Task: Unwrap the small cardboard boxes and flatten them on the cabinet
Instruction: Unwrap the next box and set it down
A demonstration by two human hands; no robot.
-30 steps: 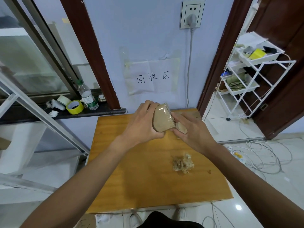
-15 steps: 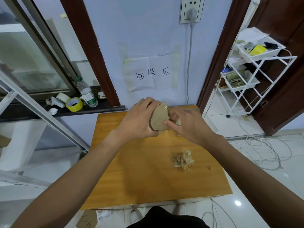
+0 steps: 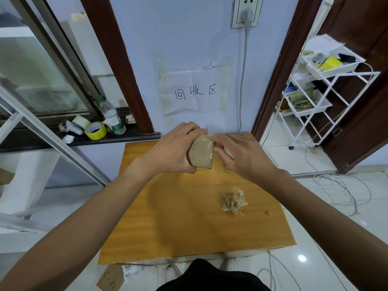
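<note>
We curl left hand (image 3: 174,152) fingers round the wrapped cardboard box (image 3: 201,153), right hand (image 3: 245,157) thumb and forefinger pinching its right edge, box held over the cabinet (image 3: 168,217) far end, 1 crumpled wrap wad (image 3: 233,201) lying nearer.

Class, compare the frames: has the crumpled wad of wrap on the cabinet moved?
No. The crumpled wad lies just left of the small dark mark on the cabinet, exactly as before.
</note>
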